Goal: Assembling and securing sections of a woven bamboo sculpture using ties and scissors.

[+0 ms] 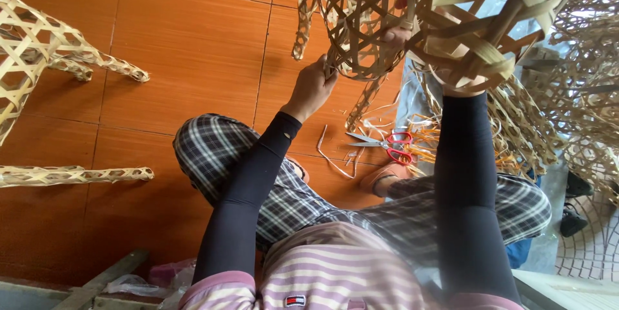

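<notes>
I hold a large open-weave bamboo basket form (387, 20) up in front of me, above my knees. My left hand (311, 89) grips its lower rim on the left side. My right hand (459, 81) reaches into the weave from below and is mostly hidden by the strips; it appears closed on the frame. Both arms are in black sleeves. Loose bamboo strip ends (361, 107) hang down from the basket form.
Red-handled scissors (389, 145) lie on the orange tiled floor (193, 46) among cut strips (335, 158). Woven bamboo pieces stand at the left (39, 52) and lower left (77, 173). More woven work is piled at the right (574, 97). Black shoes (572, 220) sit far right.
</notes>
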